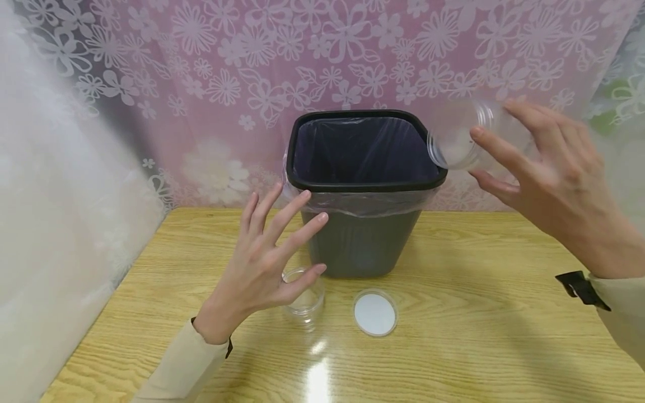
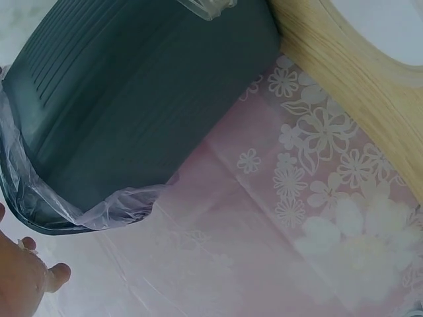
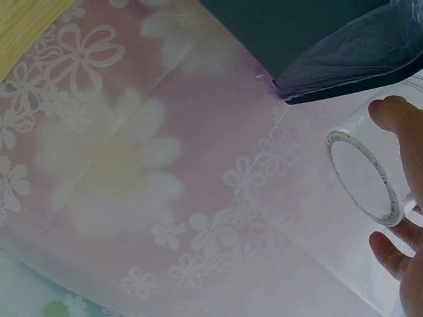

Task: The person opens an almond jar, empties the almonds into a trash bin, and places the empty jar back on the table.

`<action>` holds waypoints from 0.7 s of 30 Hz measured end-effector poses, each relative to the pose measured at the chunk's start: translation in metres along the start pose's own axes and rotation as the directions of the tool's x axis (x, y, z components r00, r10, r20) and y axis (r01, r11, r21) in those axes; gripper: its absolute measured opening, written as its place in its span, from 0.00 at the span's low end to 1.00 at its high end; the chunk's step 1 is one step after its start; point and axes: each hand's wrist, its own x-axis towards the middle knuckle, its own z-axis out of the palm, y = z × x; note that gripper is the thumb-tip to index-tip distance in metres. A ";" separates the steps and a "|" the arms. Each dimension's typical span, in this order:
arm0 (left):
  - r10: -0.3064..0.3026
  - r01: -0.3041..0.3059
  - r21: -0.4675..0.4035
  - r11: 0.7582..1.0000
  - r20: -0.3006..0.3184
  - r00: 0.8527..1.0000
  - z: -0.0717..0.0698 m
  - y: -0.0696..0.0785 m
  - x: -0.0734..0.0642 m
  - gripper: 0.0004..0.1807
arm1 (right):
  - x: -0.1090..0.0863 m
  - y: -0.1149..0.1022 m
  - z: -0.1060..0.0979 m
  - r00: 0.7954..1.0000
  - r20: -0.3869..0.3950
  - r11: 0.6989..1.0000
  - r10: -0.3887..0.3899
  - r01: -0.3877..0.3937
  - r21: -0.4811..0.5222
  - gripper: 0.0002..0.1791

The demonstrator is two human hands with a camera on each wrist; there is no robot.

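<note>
My right hand (image 1: 559, 162) grips a clear plastic jar (image 1: 456, 137) between thumb and fingers, tilted on its side at the bin's right rim. In the right wrist view the round end of the jar (image 3: 363, 178) has a pale ring with dark flecks. A grey bin (image 1: 363, 240) with a black rim and a translucent liner stands on the table. With fingers spread, my left hand (image 1: 262, 257) hovers by the bin's front left and holds nothing. Partly behind its thumb, a second clear jar (image 1: 309, 299) sits on the table. Right of that lies a round lid (image 1: 374, 314) with a white disc.
The wood-grain table (image 1: 478, 330) ends at a pink flowered curtain (image 1: 322, 56) close behind the bin. Another pale sheet (image 1: 65, 196) hangs along the left side. Light glares off the tabletop near the front.
</note>
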 end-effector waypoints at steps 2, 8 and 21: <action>-0.006 0.006 0.006 1.000 0.007 1.000 -0.001 0.000 -0.001 0.31 | -0.001 -0.002 -0.001 1.000 -0.026 1.000 0.007 -0.007 -0.004 0.19; -0.009 0.009 -0.002 1.000 0.011 1.000 -0.002 0.002 -0.006 0.31 | -0.013 0.002 -0.004 0.999 -0.043 0.999 0.031 -0.033 -0.028 0.23; -0.018 0.018 -0.014 1.000 0.037 0.999 -0.002 0.003 -0.018 0.32 | -0.032 0.004 -0.008 0.996 -0.075 0.991 0.054 -0.063 -0.114 0.33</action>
